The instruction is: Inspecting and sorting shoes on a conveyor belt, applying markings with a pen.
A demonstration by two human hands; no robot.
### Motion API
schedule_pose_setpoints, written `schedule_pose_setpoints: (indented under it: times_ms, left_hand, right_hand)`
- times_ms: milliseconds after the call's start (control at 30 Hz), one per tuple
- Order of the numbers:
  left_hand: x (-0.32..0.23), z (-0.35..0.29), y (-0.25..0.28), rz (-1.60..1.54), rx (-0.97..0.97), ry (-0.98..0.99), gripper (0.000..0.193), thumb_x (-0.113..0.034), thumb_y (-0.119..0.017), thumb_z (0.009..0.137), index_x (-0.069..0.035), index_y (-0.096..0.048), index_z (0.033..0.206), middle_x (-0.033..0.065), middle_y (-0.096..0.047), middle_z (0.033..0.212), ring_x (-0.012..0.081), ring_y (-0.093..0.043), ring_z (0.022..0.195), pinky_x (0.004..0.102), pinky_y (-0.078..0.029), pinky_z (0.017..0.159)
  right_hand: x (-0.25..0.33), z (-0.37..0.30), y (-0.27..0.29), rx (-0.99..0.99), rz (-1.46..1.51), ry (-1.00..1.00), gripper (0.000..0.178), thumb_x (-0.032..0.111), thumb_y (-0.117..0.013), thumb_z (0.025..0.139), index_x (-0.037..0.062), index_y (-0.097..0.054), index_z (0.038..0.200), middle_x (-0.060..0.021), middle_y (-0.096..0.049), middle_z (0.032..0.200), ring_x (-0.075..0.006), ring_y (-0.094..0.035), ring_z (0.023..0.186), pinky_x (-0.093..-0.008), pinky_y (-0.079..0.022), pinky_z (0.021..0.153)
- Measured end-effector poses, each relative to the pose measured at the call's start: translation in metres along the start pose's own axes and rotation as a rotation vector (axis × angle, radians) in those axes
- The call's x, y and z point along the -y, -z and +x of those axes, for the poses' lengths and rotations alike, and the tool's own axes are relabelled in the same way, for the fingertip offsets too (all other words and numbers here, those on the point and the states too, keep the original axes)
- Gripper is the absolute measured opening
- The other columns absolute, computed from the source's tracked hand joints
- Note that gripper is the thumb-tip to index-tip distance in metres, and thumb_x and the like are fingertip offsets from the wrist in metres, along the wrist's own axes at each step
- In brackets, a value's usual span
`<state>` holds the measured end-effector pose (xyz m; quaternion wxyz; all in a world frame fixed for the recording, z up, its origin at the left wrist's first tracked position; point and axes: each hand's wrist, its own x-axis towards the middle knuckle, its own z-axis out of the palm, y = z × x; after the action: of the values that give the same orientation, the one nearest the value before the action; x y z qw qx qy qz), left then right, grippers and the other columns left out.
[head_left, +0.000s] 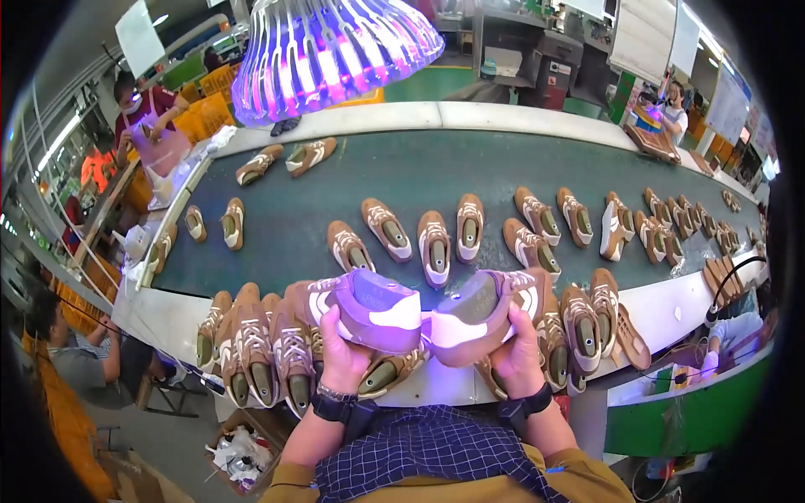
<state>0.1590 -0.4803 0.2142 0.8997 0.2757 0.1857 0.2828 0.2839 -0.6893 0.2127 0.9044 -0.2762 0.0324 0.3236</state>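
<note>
While the person's two hands are raised over the near edge of the tabletop, each is closed around one shoe. The left hand (pixel 345 359) holds a brown low-cut shoe with a white heel patch and olive-grey lining (pixel 356 323); the right hand (pixel 517 359) holds a similar brown shoe with a white heel patch (pixel 501 323). Each thumb presses against its shoe's side, and the other fingers are mostly hidden.

What matters most in space is the heel-to-heel placing: both heels face inward between the hands, very close together, though whether they touch is hard to tell. From there the long axes spread apart, the left shoe's toe pointing left and far, the right shoe's toe right and far. Each shoe lies nearest to the hand gripping it.

Under and beside them, brown laced shoes stand along the pale tabletop (pixel 172 318), one group at left (pixel 250 339) and another at right (pixel 583 329). Beyond lies a wide dark-green flat belt (pixel 470 159) carrying more brown-and-white shoes (pixel 434 230), thickest toward the far right. A clear ribbed lamp glowing purple (pixel 335 63) hangs at far left of centre.
</note>
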Motion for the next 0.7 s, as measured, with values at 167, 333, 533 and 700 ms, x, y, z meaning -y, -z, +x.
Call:
schedule_pose_setpoints:
  times_ms: [167, 333, 533, 700]
  left_hand:
    - [0.011, 0.002, 0.012, -0.06, -0.105, -0.006, 0.051, -0.04, -0.051, 0.087, -0.01, -0.045, 0.127, 0.0049, -0.052, 0.125, 0.0235, -0.049, 0.115, 0.0405, -0.039, 0.1]
    - [0.016, 0.004, 0.018, -0.052, -0.159, -0.011, 0.049, -0.039, -0.05, 0.087, -0.01, -0.045, 0.127, 0.0044, -0.053, 0.123, 0.0222, -0.051, 0.114, 0.0405, -0.041, 0.098]
    - [0.018, 0.006, 0.017, -0.021, -0.179, -0.01, 0.05, -0.04, -0.048, 0.088, -0.01, -0.045, 0.128, 0.0042, -0.053, 0.124, 0.0224, -0.05, 0.115, 0.0382, -0.039, 0.1]
    - [0.019, 0.009, 0.014, -0.042, -0.171, -0.009, 0.049, -0.038, -0.048, 0.088, -0.009, -0.044, 0.127, 0.0052, -0.053, 0.123, 0.0225, -0.051, 0.114, 0.0392, -0.041, 0.098]
  right_hand:
    - [-0.013, 0.002, -0.002, -0.065, -0.013, 0.079, 0.044, 0.026, -0.059, 0.087, 0.0092, -0.046, 0.125, -0.0052, -0.054, 0.122, -0.0196, -0.052, 0.113, -0.038, -0.043, 0.097]
    - [-0.019, 0.007, 0.005, -0.11, -0.036, 0.045, 0.046, 0.03, -0.059, 0.087, 0.0115, -0.044, 0.127, -0.0043, -0.054, 0.122, -0.0199, -0.053, 0.111, -0.0397, -0.045, 0.093]
    - [-0.024, 0.01, 0.009, -0.14, -0.022, 0.042, 0.049, 0.031, -0.059, 0.086, 0.0142, -0.042, 0.129, -0.0034, -0.052, 0.125, -0.0205, -0.05, 0.114, -0.0424, -0.044, 0.094]
    - [-0.025, 0.01, 0.007, -0.16, -0.046, 0.062, 0.05, 0.031, -0.06, 0.086, 0.014, -0.042, 0.129, -0.0027, -0.052, 0.125, -0.0201, -0.051, 0.114, -0.0421, -0.045, 0.094]
